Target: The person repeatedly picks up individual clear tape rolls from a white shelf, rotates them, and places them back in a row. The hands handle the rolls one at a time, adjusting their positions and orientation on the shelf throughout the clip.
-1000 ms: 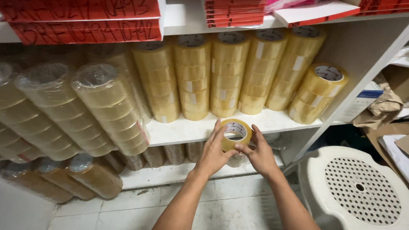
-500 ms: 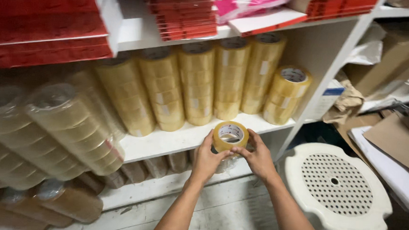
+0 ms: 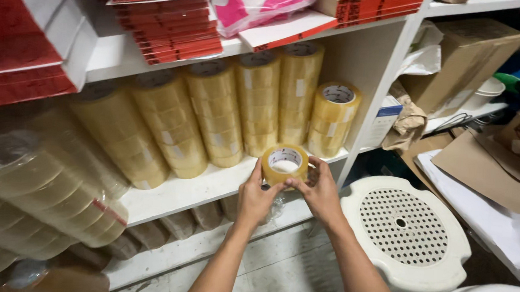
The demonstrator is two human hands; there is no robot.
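White shelving (image 3: 174, 195) fills the left and far side of this cramped storeroom, its boards painted and a little scuffed, and both hands are up at its front edge. Left hand (image 3: 256, 199) and right hand (image 3: 320, 190) are each clasped around one roll of yellowish packing tape (image 3: 284, 164), fingers wrapped on either side, the roll's white core facing up, held just off the lip of the middle shelf. Behind it, standing columns of stacked tape rolls (image 3: 256, 104) crowd the shelf nearly wall to wall, and the short stack (image 3: 331, 120) at the right end sits hard against the white upright (image 3: 381, 93). Above, red flat packs (image 3: 171, 32) lie stacked on the upper shelf, with a pink and white bag (image 3: 255, 3) beside them. Near left, bundles of clear-wrapped rolls (image 3: 38, 193) lean out past the shelf line. To the right, a white perforated plastic stool (image 3: 407, 231) stands close beside the right forearm, and cardboard sheets (image 3: 496, 170) and boxes crowd the far right. Open room is thin: a strip of pale floor (image 3: 277, 271) below the arms, between shelf and stool.
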